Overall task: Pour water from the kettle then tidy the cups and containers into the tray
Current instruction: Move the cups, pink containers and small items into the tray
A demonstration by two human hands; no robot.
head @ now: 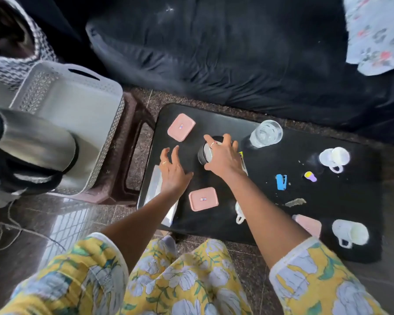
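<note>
On the low black table (328, 201) my right hand (223, 155) wraps around a dark steel cup (204, 153) near the middle. My left hand (172, 170) hovers open just left of it, fingers spread, holding nothing. Pink lidded containers lie at the far left (181, 127), near front (203, 198) and front right (308, 223), the last partly hidden by my arm. A clear glass (266, 133) with water stands behind the cup. White cups sit at right (334, 157), front right (350, 233) and under my forearm (239, 214). The steel kettle (32, 146) stands blurred at the left edge.
A white perforated tray (77, 114) rests on a brown stool (132, 142) left of the table. A steel plate (155, 194) lies under my left wrist. A blue stapler (281, 181) and small purple-yellow item (310, 176) lie on the table. A dark sofa (237, 53) fills the back.
</note>
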